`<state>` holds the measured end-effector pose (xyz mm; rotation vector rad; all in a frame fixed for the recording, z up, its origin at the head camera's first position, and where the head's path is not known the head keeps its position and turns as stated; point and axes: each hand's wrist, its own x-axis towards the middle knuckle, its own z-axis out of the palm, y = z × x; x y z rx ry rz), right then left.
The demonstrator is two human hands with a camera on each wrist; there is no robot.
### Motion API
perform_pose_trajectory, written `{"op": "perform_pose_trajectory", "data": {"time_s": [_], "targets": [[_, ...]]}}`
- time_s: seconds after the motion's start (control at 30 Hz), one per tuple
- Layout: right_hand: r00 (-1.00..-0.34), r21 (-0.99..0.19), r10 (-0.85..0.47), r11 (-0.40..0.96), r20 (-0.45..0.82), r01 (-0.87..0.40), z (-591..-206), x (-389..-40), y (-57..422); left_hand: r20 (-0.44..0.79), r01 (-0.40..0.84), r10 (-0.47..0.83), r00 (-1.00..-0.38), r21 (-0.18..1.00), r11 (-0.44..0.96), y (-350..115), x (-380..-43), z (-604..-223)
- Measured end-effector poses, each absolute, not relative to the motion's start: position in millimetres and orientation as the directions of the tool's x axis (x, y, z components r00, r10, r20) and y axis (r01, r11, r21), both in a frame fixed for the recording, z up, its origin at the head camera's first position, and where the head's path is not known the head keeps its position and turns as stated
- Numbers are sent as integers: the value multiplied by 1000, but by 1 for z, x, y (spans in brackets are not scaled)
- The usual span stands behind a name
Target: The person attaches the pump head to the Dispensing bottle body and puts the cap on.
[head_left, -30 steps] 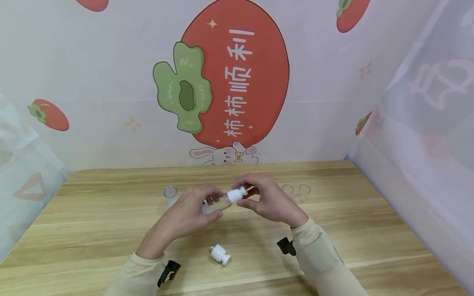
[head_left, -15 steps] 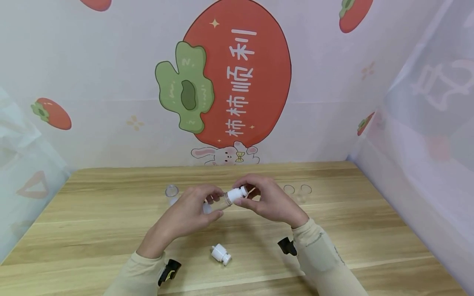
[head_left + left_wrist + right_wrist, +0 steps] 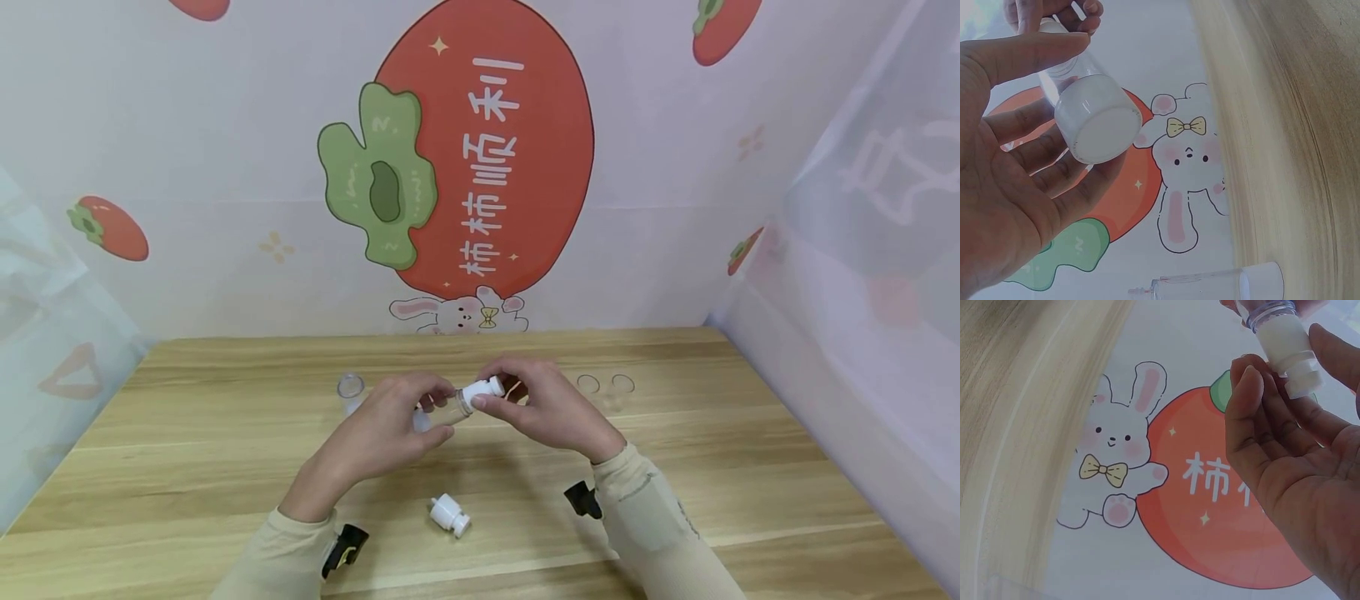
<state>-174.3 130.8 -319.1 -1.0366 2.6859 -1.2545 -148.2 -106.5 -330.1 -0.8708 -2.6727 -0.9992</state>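
Note:
My left hand (image 3: 382,427) holds a small clear bottle (image 3: 1100,119) with a whitish base, thumb on one side and fingers curled round the other. The bottle is tilted, its neck toward the right. On that neck sits a white pump head (image 3: 1285,347), pinched by my right hand (image 3: 551,408) between thumb and fingers. Whether it is fully screwed down I cannot tell. A second white pump head (image 3: 450,515) lies on its side on the table, in front of both hands.
Behind my left hand stands another clear bottle (image 3: 350,386), partly hidden. Two clear round-rimmed pieces, a left one (image 3: 588,383) and a right one (image 3: 622,383), stand on the wooden table (image 3: 712,467) at the right. A printed sheet (image 3: 637,275) rises behind the table.
My right thumb and fingers have shifted along the pump head toward the bottle's neck, turning slightly. The left hand and the bottle stay nearly still.

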Motion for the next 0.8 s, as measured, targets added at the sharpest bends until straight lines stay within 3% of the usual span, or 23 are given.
{"op": "perform_pose_trajectory", "data": {"time_s": [0.37, 0.8], "targets": [[-791, -692, -556, 468, 254, -551, -318, -174, 133, 341, 576, 467, -816, 548, 607, -106, -148, -330], [-731, -672, -600, 397, 325, -625, -318, -175, 138, 336, 573, 467, -818, 547, 610, -106, -149, -331]]}}
